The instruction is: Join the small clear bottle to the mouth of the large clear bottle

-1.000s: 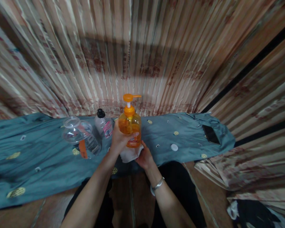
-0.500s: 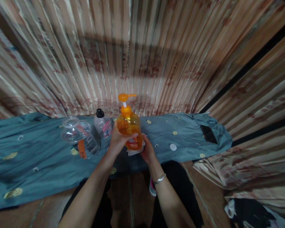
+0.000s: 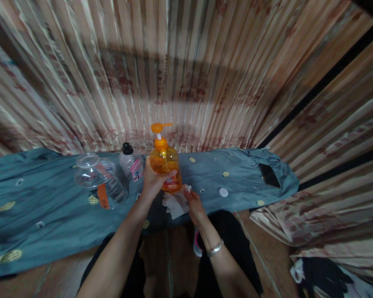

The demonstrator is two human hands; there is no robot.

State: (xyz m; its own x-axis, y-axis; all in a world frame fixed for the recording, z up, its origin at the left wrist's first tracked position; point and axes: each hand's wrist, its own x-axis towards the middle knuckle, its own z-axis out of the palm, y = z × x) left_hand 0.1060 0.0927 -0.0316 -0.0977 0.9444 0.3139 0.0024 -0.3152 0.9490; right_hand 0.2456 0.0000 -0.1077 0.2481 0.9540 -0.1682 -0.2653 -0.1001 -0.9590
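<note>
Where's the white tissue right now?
Head view, lower middle: the white tissue is in the right hand, just below the orange pump bottle that the left hand holds.

pump bottle [image 3: 171, 159]: glossy plastic | tissue [image 3: 175, 205]: matt paper | bracelet [image 3: 216, 248]: shiny metal | sheet [image 3: 59, 203]: cloth

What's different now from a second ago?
The orange pump bottle has tipped, its top toward the left. The right hand has moved slightly right, keeping the white tissue. The left hand still grips the bottle. The clear container, black-capped bottle, white disc and phone stayed put.
</note>
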